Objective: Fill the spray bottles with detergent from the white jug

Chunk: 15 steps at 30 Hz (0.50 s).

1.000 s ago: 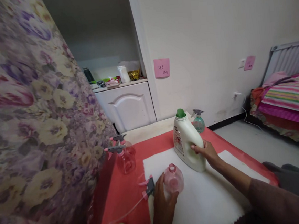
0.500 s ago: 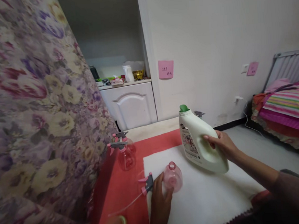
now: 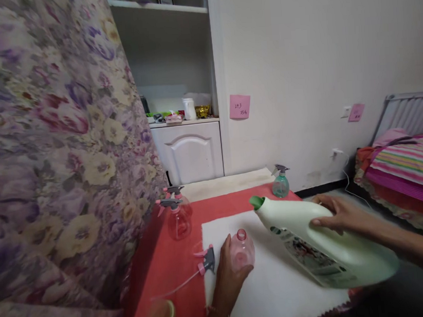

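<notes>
My left hand [image 3: 230,274] is wrapped round a clear pink spray bottle [image 3: 242,251] that stands upright on a white cloth [image 3: 273,290], its neck uncovered. In my right hand [image 3: 338,214] is a large pale green detergent jug [image 3: 312,233], gripped by its handle and tilted well over to the left. The jug's green spout [image 3: 256,202] points left, above and to the right of the bottle's mouth, apart from it. I see no liquid coming out. A grey and pink spray head [image 3: 208,261] with a thin tube lies left of my left hand.
Two pink spray bottles [image 3: 179,223] with heads on stand at the left of the red tablecloth [image 3: 215,204]. A green spray bottle [image 3: 280,186] stands at the far right corner. A round green-rimmed lid or dish [image 3: 172,310] lies at the front left. A floral curtain [image 3: 71,189] hangs at the left.
The jug has gone from nearly upright to strongly tilted leftward, its spout now lower. The green spray bottle behind it has come into fuller view. My left hand still holds the pink bottle.
</notes>
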Each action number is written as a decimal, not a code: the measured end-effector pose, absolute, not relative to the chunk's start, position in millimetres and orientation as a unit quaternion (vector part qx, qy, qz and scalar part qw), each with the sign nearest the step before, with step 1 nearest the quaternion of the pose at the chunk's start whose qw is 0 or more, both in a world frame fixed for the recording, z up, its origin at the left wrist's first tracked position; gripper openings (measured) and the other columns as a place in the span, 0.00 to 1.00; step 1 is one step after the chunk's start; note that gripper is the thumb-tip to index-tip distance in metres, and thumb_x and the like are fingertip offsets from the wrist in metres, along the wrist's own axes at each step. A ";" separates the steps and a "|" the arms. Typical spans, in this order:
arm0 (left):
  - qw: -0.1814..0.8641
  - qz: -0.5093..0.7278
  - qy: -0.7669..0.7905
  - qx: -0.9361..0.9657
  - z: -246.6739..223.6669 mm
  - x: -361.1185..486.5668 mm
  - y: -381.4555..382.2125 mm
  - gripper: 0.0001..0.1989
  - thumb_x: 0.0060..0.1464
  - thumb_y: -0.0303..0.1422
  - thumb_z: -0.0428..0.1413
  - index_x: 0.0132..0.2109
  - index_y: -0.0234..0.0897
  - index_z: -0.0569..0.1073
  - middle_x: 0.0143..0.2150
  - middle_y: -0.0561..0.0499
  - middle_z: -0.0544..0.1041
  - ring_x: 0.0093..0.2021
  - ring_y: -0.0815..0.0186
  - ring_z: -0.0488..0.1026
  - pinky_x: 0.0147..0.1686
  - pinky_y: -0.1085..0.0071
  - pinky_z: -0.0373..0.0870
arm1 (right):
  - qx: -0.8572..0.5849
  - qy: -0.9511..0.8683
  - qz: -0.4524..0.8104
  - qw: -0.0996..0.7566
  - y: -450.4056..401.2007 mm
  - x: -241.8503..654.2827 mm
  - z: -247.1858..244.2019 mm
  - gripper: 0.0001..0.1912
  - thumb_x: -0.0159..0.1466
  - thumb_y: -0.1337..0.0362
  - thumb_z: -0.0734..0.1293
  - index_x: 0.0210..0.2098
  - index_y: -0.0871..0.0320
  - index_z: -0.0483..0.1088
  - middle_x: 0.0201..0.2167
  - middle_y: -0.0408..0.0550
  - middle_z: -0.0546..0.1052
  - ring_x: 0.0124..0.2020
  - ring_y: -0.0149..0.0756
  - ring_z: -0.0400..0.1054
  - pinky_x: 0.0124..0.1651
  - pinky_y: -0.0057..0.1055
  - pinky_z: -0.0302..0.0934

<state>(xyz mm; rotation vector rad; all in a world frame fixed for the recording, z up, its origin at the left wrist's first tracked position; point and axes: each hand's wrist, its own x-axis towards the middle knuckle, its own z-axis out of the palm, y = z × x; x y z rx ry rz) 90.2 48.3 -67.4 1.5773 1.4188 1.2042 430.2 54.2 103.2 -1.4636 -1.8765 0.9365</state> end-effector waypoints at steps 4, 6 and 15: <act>0.364 0.475 0.530 0.601 -67.7 91.6 51.1 0.40 0.45 0.28 0.58 0.66 0.39 0.57 0.67 0.44 0.62 0.67 0.54 0.58 0.65 0.62 0.55 | -0.530 -0.729 0.359 0.243 46.5 423.0 110.8 0.33 0.54 0.48 0.72 0.56 0.52 0.66 0.39 0.47 0.75 0.26 0.32 0.67 0.16 0.20 0.56; 0.375 0.478 0.519 0.602 -69.1 91.5 51.1 0.39 0.46 0.28 0.58 0.65 0.39 0.56 0.67 0.44 0.61 0.67 0.54 0.58 0.65 0.61 0.56 | -0.524 -0.744 0.361 0.205 44.4 419.7 115.0 0.33 0.55 0.49 0.72 0.58 0.50 0.66 0.40 0.47 0.76 0.25 0.31 0.66 0.17 0.20 0.56; 0.330 0.504 0.511 0.614 -74.5 91.2 50.6 0.38 0.45 0.26 0.59 0.64 0.40 0.59 0.65 0.42 0.64 0.65 0.54 0.60 0.64 0.57 0.58 | -0.486 -0.830 0.248 0.119 50.9 408.0 136.2 0.32 0.56 0.49 0.70 0.58 0.48 0.69 0.33 0.44 0.81 0.27 0.38 0.72 0.26 0.26 0.65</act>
